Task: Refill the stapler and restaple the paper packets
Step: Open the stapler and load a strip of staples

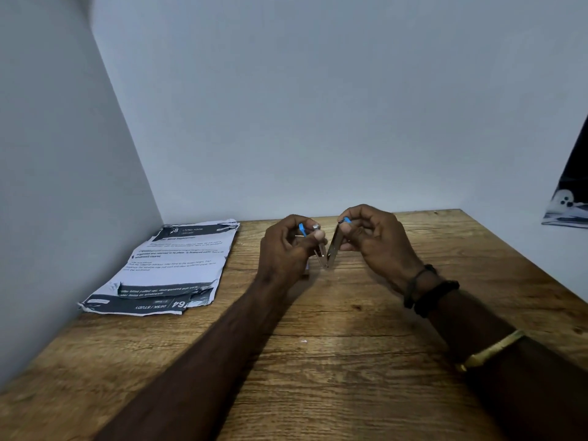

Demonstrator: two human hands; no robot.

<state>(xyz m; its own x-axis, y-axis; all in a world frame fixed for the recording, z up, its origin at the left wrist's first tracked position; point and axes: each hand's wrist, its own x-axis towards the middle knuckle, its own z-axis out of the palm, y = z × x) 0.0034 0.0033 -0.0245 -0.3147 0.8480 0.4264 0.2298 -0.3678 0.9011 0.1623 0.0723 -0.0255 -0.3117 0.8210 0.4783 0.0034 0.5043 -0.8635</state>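
Note:
A small metal stapler (331, 249) with blue plastic ends is swung open into a V above the wooden desk (318, 345). My left hand (286, 249) grips its left arm, with thumb and forefinger pinching near the blue tip. The right arm of the stapler is pinched near its top by my right hand (375, 240). Whether staples lie in the channel is too small to tell. Two crumpled printed paper packets (171, 265) lie overlapping at the desk's back left, close to the wall.
White walls close off the desk at the left and the back. A dark picture or poster (569, 198) hangs on the wall at the far right. A tiny pale speck (304, 341) lies on the wood in front of my hands.

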